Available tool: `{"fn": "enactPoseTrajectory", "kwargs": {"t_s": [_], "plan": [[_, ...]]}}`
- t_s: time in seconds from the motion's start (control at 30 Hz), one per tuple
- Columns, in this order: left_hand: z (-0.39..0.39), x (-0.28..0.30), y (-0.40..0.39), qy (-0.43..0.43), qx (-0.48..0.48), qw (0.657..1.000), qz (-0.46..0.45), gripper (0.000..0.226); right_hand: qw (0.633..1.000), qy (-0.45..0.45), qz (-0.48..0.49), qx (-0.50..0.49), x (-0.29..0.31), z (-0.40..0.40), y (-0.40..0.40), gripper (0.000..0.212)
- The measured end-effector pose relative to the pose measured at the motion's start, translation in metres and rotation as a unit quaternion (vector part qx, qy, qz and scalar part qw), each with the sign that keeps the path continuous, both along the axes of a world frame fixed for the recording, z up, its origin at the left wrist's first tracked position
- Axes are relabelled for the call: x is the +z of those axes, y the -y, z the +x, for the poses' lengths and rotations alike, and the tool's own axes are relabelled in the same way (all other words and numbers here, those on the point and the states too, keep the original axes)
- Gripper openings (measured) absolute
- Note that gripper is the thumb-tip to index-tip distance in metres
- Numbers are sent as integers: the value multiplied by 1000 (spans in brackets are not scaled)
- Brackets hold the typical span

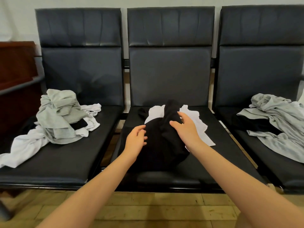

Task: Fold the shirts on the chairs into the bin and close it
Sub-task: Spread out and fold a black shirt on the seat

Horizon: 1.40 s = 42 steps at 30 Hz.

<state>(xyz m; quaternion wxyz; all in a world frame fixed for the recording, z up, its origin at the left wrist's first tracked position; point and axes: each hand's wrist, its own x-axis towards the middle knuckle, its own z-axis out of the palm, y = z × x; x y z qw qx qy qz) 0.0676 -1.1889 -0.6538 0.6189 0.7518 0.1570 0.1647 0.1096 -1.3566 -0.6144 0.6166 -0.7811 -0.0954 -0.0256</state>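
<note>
Three dark padded chairs stand side by side against a pale wall, on a light wooden floor (pixel 148 209). On the middle chair (pixel 169 76) a black shirt (pixel 164 145) lies bunched in a heap along the seat, partly covering a white shirt (pixel 199 127) spread flat beneath it.

Both bare arms reach in from below. The left hand (pixel 135 140) hovers at the left edge of the black shirt with its fingers (pixel 144 138) loosely curled, holding nothing; whether the tips touch the cloth cannot be told. The right hand (pixel 185 127) is spread, fingers straight and apart, over the upper part of the black shirt, thumb toward the left; it grips nothing, and contact with the fabric is unclear.

The left chair (pixel 80 69) carries a crumpled pile: grey shirts (pixel 57 116) on top, white shirts (pixel 24 145) trailing toward the seat's left edge, and something black among them. The right chair (pixel 261 68) holds a rumpled light grey shirt (pixel 279 125) lying over a dark garment (pixel 253 123).

A reddish-brown wooden piece of furniture (pixel 16 71) stands at the far left, with a grey rail running in front of it.
</note>
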Motion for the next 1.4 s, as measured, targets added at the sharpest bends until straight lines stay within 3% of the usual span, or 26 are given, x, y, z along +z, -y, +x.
{"fn": "enactPoseTrajectory", "kwargs": {"t_s": [0.07,0.13,0.2,0.33,0.4,0.57,0.7,0.8,0.9,1.07,1.17,1.23,1.27,1.3,1.4], "plan": [[-5,9,-12,-31,28,990,-134,35,997,-15,-20,71,7,-9,-23,52],[-12,12,-18,-49,18,981,-188,31,980,-95,-2,175,12,-19,-42,53],[-16,7,-22,-70,10,994,-89,27,973,-112,-20,199,6,-22,-50,48],[-14,-6,-26,-111,-20,988,101,49,976,6,-193,97,-16,-12,-36,39],[-12,-8,-24,-118,-22,977,175,51,968,6,-238,75,-27,-8,-27,41],[-13,-14,-24,-117,-7,949,294,49,978,-66,-185,76,-41,-7,-28,61],[-20,-18,-27,-64,29,910,409,45,981,-63,-161,86,-43,-2,-40,51],[-20,-18,-34,-94,5,928,360,44,989,-89,-71,90,-45,0,-38,39],[-21,-17,-28,-99,-51,942,318,43,991,-102,14,79,-38,-2,-32,42],[-22,-10,-8,-80,-113,968,210,41,998,-9,5,55,-6,-15,-19,49],[-26,0,-6,-69,-41,994,-69,33,995,0,-7,100,7,-26,-30,43],[-31,4,-14,-64,7,968,-244,33,978,-81,24,190,7,-37,-44,34],[-33,4,-19,-62,40,959,-272,33,970,-109,25,218,3,-39,-50,30],[-35,4,-24,-64,62,956,-279,34,968,-108,12,226,-2,-40,-53,29],[-39,-1,-40,-94,83,984,-124,44,987,-34,-75,138,-21,-34,-52,30]]}}
